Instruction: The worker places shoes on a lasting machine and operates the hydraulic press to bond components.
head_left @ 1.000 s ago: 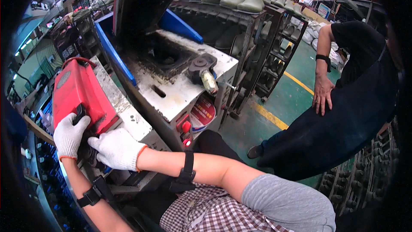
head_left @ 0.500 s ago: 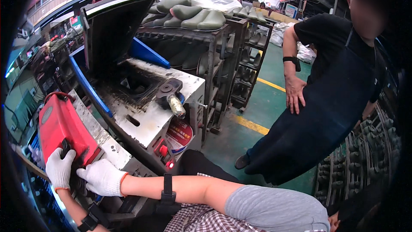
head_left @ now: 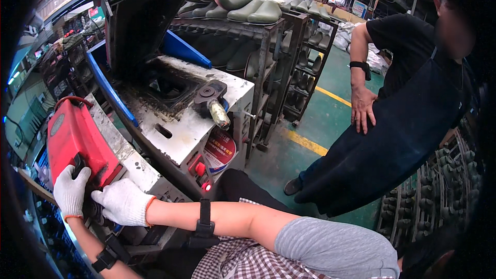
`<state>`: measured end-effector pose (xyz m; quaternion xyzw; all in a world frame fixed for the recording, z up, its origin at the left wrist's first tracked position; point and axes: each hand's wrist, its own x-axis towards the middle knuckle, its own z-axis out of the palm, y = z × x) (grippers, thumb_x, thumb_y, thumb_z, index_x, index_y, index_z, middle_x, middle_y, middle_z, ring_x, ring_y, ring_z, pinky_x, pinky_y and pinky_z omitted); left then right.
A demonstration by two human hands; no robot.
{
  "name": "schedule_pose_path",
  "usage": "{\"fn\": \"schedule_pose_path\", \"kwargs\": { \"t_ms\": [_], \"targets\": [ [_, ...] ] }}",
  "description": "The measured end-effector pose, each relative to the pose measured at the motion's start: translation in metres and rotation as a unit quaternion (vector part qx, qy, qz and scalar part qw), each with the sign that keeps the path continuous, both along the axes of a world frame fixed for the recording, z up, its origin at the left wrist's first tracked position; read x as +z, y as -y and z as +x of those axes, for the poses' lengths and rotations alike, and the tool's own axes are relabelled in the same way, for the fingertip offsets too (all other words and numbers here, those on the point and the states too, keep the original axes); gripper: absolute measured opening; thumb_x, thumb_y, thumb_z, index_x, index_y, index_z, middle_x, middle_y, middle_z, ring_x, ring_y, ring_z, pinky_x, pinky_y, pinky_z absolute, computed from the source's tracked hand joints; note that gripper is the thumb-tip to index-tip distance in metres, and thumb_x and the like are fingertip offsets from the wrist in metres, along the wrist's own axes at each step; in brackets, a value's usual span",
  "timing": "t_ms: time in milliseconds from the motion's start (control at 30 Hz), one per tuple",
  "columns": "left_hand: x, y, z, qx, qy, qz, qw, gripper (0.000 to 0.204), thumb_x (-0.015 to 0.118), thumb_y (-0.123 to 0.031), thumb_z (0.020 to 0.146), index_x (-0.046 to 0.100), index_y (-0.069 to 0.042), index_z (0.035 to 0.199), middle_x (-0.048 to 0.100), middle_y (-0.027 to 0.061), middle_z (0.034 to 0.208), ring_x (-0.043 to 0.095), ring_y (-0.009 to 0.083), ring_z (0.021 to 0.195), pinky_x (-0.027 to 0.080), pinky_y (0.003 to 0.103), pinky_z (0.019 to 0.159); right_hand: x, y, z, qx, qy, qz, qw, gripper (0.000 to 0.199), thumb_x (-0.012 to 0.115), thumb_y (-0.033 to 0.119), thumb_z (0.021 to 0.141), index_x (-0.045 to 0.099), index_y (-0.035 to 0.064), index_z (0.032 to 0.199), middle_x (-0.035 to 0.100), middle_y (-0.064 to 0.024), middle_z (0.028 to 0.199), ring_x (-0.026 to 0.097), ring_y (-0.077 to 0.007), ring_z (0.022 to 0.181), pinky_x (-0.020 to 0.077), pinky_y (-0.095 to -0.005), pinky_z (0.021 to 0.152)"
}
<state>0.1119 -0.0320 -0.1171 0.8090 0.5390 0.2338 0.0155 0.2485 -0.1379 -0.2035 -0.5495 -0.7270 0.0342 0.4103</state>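
My left hand, in a white knitted glove with an orange cuff, is closed around a black item. Part of it sticks up between thumb and fingers against a red machine cover; its kind is unclear. My right hand, gloved alike, lies just beside the left, fingers curled in at a dark rounded piece between the hands. Whether that piece belongs to the black item is hidden. Both hands are at the lower end of the red cover, at the left.
An open-lidded machine with a blackened well and a loose metal-handled fitting stands ahead. Racks hold several olive-green shoe-shaped forms. A person in a dark apron stands at the right, near another rack.
The view has shifted slightly, so the machine and racks sit a little further right. Both hands stay at the same place by the red cover with nearly the same hold.
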Motion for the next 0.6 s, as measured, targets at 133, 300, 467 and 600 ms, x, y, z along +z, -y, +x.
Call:
{"fn": "schedule_pose_path", "kwargs": {
  "t_ms": [133,300,467,600],
  "targets": [
    [-0.003,-0.004,-0.002,-0.006,0.003,0.016,1.0,0.047,0.075,-0.047,0.086,0.073,-0.001,0.093,0.071,0.0242,0.084,0.073,0.0405,0.082,0.054,0.048,0.077,-0.003,-0.001,-0.003,0.001,-0.011,0.005,1.0,0.024,0.073,0.023,0.082,0.064,0.0048,0.095,0.072,-0.0199,0.077,0.073,-0.0426,0.076,0.0565,-0.0567,0.07],
    [-0.008,-0.011,-0.002,-0.018,0.019,0.022,0.999,0.041,0.077,-0.039,0.085,0.072,0.001,0.092,0.071,0.0262,0.084,0.072,0.0407,0.08,0.053,0.048,0.075,-0.006,-0.006,-0.005,-0.027,0.005,0.006,1.0,0.027,0.073,0.024,0.08,0.064,0.0043,0.096,0.071,-0.0197,0.075,0.073,-0.0431,0.075,0.0562,-0.0568,0.069],
    [-0.011,-0.015,-0.004,-0.015,0.012,0.033,0.999,0.038,0.079,-0.036,0.083,0.072,0.001,0.091,0.072,0.0249,0.083,0.072,0.0402,0.078,0.054,0.047,0.075,-0.007,-0.007,-0.005,-0.01,-0.011,0.014,1.0,0.025,0.074,0.019,0.08,0.063,0.0037,0.097,0.07,-0.0203,0.074,0.073,-0.0439,0.075,0.0556,-0.0567,0.069],
    [-0.015,-0.018,-0.004,-0.036,0.042,0.043,0.998,0.037,0.079,-0.034,0.085,0.072,0.001,0.091,0.072,0.0225,0.081,0.071,0.0377,0.076,0.054,0.046,0.075,-0.006,-0.006,-0.001,-0.002,0.014,0.023,1.0,0.026,0.07,0.018,0.083,0.065,0.0025,0.104,0.069,-0.0191,0.077,0.071,-0.0435,0.074,0.0559,-0.0549,0.067]
  ]
}}
